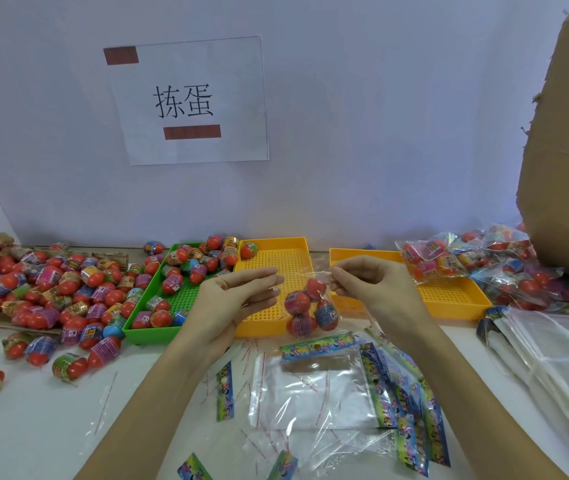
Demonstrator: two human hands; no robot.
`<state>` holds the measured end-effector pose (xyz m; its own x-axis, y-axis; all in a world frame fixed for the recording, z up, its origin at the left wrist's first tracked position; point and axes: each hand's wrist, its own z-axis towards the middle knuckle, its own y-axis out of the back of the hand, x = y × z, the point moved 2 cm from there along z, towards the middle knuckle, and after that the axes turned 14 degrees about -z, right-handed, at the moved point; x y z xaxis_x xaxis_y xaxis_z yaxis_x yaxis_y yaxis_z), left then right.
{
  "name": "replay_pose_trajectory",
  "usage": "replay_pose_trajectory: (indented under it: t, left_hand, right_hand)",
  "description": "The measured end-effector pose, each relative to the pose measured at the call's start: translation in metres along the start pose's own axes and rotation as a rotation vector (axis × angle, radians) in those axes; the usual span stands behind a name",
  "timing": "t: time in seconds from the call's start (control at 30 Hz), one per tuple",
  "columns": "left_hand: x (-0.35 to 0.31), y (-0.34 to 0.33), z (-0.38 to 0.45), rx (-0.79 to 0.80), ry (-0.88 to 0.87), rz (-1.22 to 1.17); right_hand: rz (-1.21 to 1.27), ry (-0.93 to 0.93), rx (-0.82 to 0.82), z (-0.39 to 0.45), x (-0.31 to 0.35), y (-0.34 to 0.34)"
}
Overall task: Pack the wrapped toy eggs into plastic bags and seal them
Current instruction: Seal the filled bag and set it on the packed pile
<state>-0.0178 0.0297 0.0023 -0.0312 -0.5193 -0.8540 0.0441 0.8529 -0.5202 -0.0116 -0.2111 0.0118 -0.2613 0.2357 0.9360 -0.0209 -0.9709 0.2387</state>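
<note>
A clear plastic bag (305,308) with several wrapped toy eggs inside hangs between my hands above the table. My left hand (238,299) pinches the bag's top edge on the left with nearly straight fingers. My right hand (369,282) pinches the top edge on the right, fingers curled. Loose wrapped eggs (51,289) lie piled at the left, and more fill the green tray (137,329). Empty bags with colourful header cards (328,386) lie flat below my hands.
A yellow tray (276,256) holding one egg sits behind the bag; a second yellow tray (449,296) stands to the right. Filled bags (484,261) heap at the far right beside a cardboard box (567,168). A stack of bags (553,358) lies at the right edge.
</note>
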Motion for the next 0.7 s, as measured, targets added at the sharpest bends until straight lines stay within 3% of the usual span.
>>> replay_pose_trajectory:
  t: [0.3, 0.7]
  left_hand:
    - [-0.006, 0.003, 0.001, 0.050, -0.103, 0.137]
    - [-0.011, 0.005, 0.000, 0.151, -0.336, 0.433]
  right_hand:
    - [0.006, 0.051, 0.057, 0.000, 0.004, 0.004]
    - [-0.165, 0.153, 0.077, -0.001, 0.006, 0.008]
